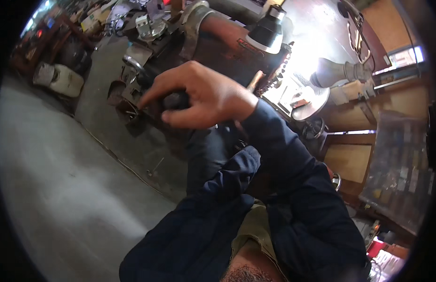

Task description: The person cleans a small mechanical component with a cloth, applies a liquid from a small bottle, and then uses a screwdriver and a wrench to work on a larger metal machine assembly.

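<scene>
My right hand (204, 98) reaches left across the dark machine (199, 58). Its thumb and forefinger curve around a dark rounded knob (176, 101), which the palm partly covers. The forefinger's tip comes close to a small metal piece (131, 112) beside an open metal holder (118, 93). My left forearm in its dark sleeve (227, 174) passes beneath the right one, which hides my left hand. What the left hand touches cannot be seen.
A lamp (267, 35) with a black and white shade stands over the machine's far side, near a bright bench surface (302, 42). A grey lamp head (338, 73) juts in at the right. Left lie a pale canister (60, 80) and clutter; a plastic-covered rack (396, 169) stands right.
</scene>
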`<state>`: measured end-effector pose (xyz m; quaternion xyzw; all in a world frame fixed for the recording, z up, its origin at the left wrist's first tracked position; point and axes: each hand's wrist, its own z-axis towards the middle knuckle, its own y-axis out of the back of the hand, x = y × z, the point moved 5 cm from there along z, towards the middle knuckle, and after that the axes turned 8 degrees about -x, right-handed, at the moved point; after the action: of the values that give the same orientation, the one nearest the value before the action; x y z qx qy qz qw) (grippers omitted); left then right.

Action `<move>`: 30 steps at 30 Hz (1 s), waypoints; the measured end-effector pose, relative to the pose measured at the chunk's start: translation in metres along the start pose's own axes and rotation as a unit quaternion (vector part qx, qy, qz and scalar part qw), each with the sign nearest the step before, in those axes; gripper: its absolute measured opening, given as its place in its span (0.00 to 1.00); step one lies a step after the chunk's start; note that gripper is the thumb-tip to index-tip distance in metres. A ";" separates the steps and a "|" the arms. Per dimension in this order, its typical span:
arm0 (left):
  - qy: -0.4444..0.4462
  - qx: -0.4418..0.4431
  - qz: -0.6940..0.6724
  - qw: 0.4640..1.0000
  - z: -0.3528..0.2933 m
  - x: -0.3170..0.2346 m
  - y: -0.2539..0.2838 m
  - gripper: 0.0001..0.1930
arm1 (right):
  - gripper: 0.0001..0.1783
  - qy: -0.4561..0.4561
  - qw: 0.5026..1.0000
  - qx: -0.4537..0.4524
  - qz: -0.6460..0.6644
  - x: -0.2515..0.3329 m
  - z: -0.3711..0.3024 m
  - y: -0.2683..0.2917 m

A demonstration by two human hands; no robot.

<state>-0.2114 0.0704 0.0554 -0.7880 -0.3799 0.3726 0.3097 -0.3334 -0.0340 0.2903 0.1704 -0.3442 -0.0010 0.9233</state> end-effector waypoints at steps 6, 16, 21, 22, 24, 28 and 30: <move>-0.041 -0.033 -0.039 0.998 0.011 -0.018 0.001 0.16 | 0.20 -0.150 0.988 0.044 0.015 0.010 -0.005 0.011; -0.074 -0.066 -0.077 0.992 0.011 -0.018 -0.015 0.15 | 0.13 -0.108 0.980 -0.084 -0.142 0.033 -0.040 0.006; -0.093 -0.078 -0.063 0.991 0.010 -0.021 -0.012 0.15 | 0.10 -0.096 0.966 -0.166 -0.175 0.028 -0.041 0.007; -0.096 -0.081 -0.061 0.990 0.009 -0.020 -0.012 0.15 | 0.10 -0.069 0.965 -0.148 -0.203 0.028 -0.040 0.006; -0.098 -0.084 -0.054 0.990 0.009 -0.019 -0.011 0.15 | 0.09 -0.055 0.961 -0.160 -0.218 0.028 -0.040 0.003; -0.095 -0.089 -0.041 0.991 0.007 -0.012 -0.009 0.15 | 0.09 -0.079 0.956 -0.154 -0.238 0.032 -0.040 0.004; -0.099 -0.094 -0.035 0.990 0.008 -0.010 -0.007 0.15 | 0.08 -0.101 0.969 -0.082 -0.208 0.033 -0.021 0.004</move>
<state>-0.2246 0.0679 0.0602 -0.7590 -0.4692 0.4006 0.2079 -0.2956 -0.0280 0.2977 0.1611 -0.3910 -0.2384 0.8743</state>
